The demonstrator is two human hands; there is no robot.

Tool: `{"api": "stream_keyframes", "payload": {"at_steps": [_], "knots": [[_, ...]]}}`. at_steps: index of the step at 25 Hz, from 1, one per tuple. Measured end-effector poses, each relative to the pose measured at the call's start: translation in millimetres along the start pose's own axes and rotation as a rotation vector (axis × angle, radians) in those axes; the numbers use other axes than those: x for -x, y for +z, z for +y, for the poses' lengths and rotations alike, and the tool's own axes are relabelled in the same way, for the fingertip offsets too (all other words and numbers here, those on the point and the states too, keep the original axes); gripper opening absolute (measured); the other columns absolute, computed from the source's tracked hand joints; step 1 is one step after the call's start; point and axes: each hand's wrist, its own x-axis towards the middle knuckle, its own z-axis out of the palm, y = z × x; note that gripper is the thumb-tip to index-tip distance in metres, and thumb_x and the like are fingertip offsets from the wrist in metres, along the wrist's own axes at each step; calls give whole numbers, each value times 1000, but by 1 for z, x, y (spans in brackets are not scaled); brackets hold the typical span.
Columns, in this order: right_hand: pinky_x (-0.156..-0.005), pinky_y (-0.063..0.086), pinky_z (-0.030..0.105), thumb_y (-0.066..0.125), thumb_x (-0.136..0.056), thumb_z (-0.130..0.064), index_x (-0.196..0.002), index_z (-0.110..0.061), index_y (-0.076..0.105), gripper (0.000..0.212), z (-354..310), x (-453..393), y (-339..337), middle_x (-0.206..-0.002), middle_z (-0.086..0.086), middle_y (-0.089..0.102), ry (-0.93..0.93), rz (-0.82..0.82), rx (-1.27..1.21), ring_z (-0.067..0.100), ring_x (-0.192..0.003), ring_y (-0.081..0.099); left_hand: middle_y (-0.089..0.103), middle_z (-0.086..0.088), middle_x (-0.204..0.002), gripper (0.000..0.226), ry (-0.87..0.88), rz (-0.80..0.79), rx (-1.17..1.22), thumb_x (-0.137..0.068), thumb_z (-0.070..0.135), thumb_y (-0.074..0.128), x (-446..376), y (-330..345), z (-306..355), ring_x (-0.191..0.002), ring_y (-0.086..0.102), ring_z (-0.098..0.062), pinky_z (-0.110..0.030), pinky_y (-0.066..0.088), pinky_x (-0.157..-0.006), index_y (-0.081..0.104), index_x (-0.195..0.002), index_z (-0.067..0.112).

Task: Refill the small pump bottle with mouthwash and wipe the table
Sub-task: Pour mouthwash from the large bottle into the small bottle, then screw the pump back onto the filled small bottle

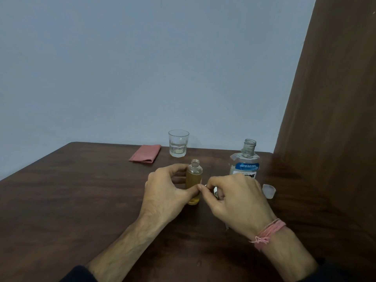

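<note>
Small pump bottle (pixel 194 181): standing upright and uncapped at frame centre on the table (pixel 81 200), holding amber liquid. Left hand (pixel 168 192) is gripping its side. Right hand (pixel 234 200) is curling around something small, unidentifiable. Mouthwash bottle (pixel 245 161), open, is standing right of centre; cap (pixel 269 191) is lying beside it. Folded cloth (pixel 145 153) and 1 glass (pixel 178 143) are sitting behind.

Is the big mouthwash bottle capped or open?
Open: the mouthwash bottle shows a bare threaded neck, and a clear cap lies on the table beside it.
</note>
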Motion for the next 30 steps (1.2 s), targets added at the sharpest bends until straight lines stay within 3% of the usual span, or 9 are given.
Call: {"api": "stream_keyframes", "payload": {"at_steps": [3,6,11,15,18,24,27,30], "knots": [[-60,39,25,46,-101,-65,-92,-37,73,40,0,0,4,-72,-18,49,44,-120,89,4,-69,52,88,24,-102,47,-11,7,4,-76,33,106,0,0,0,-95,82,11,-31,71,-95,87,-119,35],[-70,48,29,55,-100,-62,-115,-42,72,30,-1,2,7,-94,-16,48,108,-214,118,9,-86,57,87,24,-103,50,-15,30,-11,-75,38,107,2,1,1,-96,81,12,-30,70,-96,86,-120,36],[-86,54,38,54,-100,-64,-131,-42,66,40,-12,3,9,-121,-12,52,200,-343,170,18,-107,64,85,26,-109,48,-20,76,-73,-80,42,102,0,-3,0,-104,78,12,-28,66,-103,83,-124,39],[-95,54,42,53,-100,-65,-143,-40,56,49,-15,4,7,-138,-8,59,249,-416,205,23,-121,64,84,29,-108,48,-56,65,-54,-80,43,103,-1,-4,-1,-99,79,14,-21,65,-97,81,-123,43],[-93,53,41,54,-103,-56,-141,-39,59,42,-14,4,6,-130,-6,67,250,-410,228,25,-120,66,84,29,-108,50,-63,57,-61,-80,44,103,0,-3,0,-97,76,19,-11,62,-91,81,-125,42],[-89,55,40,67,-97,-50,-124,-46,63,27,-17,3,3,-111,-14,70,278,-358,118,18,-109,67,84,26,-108,51,-70,65,-54,-80,43,103,-1,-5,0,-96,80,11,-27,69,-96,81,-126,39],[-85,59,37,73,-90,-50,-112,-44,62,25,-14,1,-1,-100,-18,69,311,-213,54,11,-95,66,84,24,-111,52,-62,75,-60,-81,45,103,0,-4,0,-99,80,9,-31,69,-98,81,-127,38],[-71,57,29,80,-87,-45,-104,-42,62,25,-12,-1,-9,-96,-21,69,270,57,-36,2,-77,64,83,22,-118,54,-64,65,-71,-82,45,102,-1,-6,1,-105,78,6,-36,68,-105,80,-131,38]]}}
